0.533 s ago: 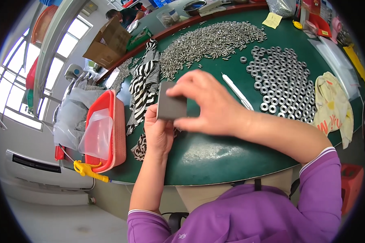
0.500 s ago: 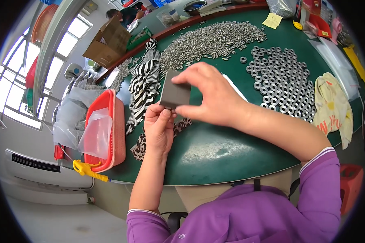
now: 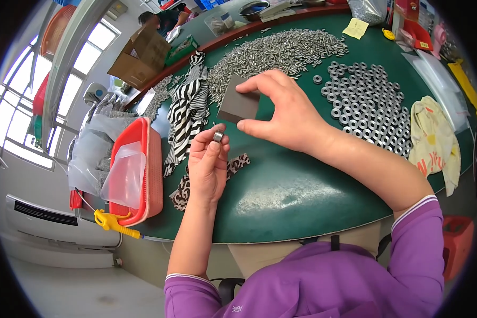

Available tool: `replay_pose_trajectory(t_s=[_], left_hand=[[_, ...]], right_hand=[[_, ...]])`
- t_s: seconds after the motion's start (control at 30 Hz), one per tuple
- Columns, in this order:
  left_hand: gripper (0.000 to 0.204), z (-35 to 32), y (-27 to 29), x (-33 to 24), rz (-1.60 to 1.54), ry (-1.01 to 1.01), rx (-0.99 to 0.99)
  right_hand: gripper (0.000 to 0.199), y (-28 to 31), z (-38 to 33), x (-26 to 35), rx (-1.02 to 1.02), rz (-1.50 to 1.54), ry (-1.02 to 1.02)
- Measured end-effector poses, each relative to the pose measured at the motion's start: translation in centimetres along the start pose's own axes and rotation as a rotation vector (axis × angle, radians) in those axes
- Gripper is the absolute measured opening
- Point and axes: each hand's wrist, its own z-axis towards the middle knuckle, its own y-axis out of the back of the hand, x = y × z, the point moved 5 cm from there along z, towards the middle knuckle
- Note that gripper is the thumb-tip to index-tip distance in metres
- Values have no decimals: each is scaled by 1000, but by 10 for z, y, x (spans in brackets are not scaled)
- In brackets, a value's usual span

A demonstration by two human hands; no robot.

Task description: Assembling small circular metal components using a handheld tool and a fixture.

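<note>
My left hand (image 3: 209,167) pinches a small round metal part (image 3: 218,136) between thumb and fingers, above the green table. A thin pin seems to stick up beside it. To its upper right, my right hand (image 3: 283,106) grips a dark grey rectangular block (image 3: 239,102) by its edges, thumb below and fingers on top. A gap separates the block from the metal part. Beyond the hands lies a wide heap of small metal pins (image 3: 281,53). On the right, many silver metal rings (image 3: 368,103) lie close together in rows.
A red plastic basket (image 3: 155,175) with clear bags stands at the left, a yellow air gun (image 3: 111,220) before it. Striped cloth (image 3: 188,106) and leopard-print cloth (image 3: 181,192) lie near my left hand. A cream cloth (image 3: 434,140) hangs over the right edge. A cardboard box (image 3: 138,58) stands far left.
The block in my right hand has moved up and to the right, away from my left hand. The round metal part in my left fingers now shows.
</note>
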Motion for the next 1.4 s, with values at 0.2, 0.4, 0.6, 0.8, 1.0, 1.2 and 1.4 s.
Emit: replay_pose_trajectory(t_s=[0.2,0.4,0.6,0.8,1.0,1.2,1.4], left_hand=[[20,1,11,10,-1,106,-162],[26,3,4,7,-12,67,-154],[14,2,1,2,-49,-49,-14],[21,0,6,7,-19,81,-152],[13,1,-4,3,30,-46,2],[10,-2,0,-2,24,-65,63],[14,-1,-7,-2,27,-18,-12]], right_hand=[[51,-19,-24,52,206,192,200],[47,-24,-23,46,166,216,174],[42,0,-3,9,-48,60,67],[46,-21,-23,46,198,195,190],[49,-9,-11,20,79,75,92],[48,-10,-7,5,79,8,18],[46,-1,-1,-3,26,74,-49]])
